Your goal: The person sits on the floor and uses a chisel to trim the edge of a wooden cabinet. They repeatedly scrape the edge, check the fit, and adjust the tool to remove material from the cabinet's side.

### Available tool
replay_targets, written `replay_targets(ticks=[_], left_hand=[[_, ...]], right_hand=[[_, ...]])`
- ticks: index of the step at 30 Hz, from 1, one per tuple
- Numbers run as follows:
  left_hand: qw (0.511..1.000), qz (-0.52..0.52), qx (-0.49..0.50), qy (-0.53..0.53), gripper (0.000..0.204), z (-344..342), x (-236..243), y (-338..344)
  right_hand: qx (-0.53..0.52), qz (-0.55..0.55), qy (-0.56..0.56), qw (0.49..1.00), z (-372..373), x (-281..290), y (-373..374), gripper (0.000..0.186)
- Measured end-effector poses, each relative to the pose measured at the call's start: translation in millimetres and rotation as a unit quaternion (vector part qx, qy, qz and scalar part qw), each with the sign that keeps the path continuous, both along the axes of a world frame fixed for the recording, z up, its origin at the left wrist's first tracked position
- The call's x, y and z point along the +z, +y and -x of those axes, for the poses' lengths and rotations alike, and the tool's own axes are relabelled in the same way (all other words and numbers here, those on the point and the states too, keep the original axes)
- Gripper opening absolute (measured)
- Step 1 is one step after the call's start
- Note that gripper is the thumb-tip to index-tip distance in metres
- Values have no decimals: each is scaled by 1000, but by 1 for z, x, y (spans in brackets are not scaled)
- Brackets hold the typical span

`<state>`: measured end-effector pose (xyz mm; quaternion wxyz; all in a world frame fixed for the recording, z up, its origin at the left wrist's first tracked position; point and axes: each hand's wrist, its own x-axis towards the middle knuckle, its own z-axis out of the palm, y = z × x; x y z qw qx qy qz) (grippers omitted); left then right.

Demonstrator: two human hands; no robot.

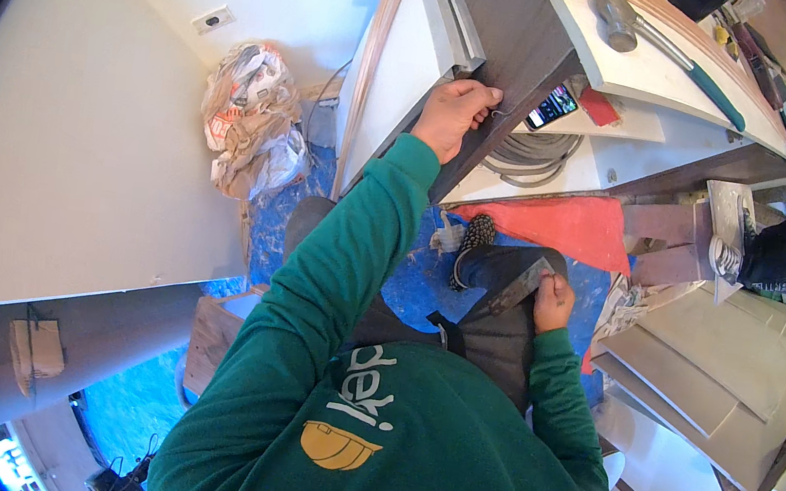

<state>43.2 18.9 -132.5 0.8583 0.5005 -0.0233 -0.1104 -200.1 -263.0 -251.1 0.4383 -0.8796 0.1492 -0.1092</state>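
My left hand [456,116] is raised to the dark brown edge panel [522,75] of a cabinet. Its thumb and fingers are pinched at the panel's edge, where a thin pale sliver [499,112] shows at the fingertips. I cannot make out whether that sliver is a wire or a shaving. By my thigh, my right hand [555,303] is closed around a flat, greyish scraper-like blade [520,286]. A pale cabinet door [400,70] stands just left of my left hand.
A claw hammer [667,49] lies on the cabinet top. Inside are a phone [552,107] and coiled grey hose [534,155]. Plastic bags [256,121] are heaped left. Pale panels [713,354] and another person's sneaker [726,257] are at right. Red cloth [553,221] covers part of the floor.
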Motion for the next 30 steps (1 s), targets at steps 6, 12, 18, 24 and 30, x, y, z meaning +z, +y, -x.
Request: replay_targets(ticks=[6, 12, 18, 24, 30], left_hand=[[999, -44, -10, -2, 16, 2, -2, 4], [984, -178, 4, 4, 38, 35, -34, 21], [976, -218, -4, -7, 26, 129, -125, 46], [958, -281, 8, -58, 17, 167, -91, 39], [922, -350, 44, -157, 20, 144, -6, 29]], right_hand=[[2, -18, -19, 1000, -4, 27, 18, 36], [-2, 36, 8, 999, 1, 9, 5, 38], [16, -31, 6, 999, 5, 14, 7, 37], [106, -166, 29, 980, -14, 69, 54, 33], [198, -146, -33, 969, -59, 134, 100, 36]])
